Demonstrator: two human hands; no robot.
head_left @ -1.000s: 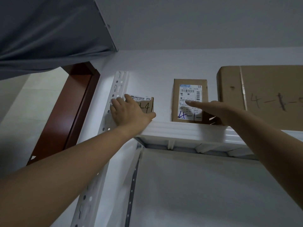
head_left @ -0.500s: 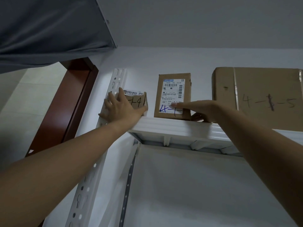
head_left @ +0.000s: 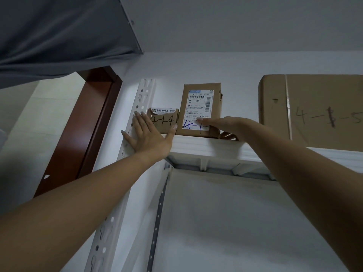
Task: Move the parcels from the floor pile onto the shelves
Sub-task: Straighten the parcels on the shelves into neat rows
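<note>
As shelf (head_left: pixel 206 148) bears them, left hand (head_left: pixel 149 138) and right hand (head_left: pixel 225 124) touch parcels (head_left: pixel 167 119) (head_left: pixel 200 103).

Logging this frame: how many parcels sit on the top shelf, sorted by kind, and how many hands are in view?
small parcel, marked 4-1-4: 1
upright parcel with printed label: 1
large parcel, marked 4-1-5: 1
hands, left hand and right hand: 2
Total: 3 parcels, 2 hands, 5 things

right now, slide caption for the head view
Left hand flat on small parcel, right hand touching taller parcel, both parcels on the shelf.
</note>
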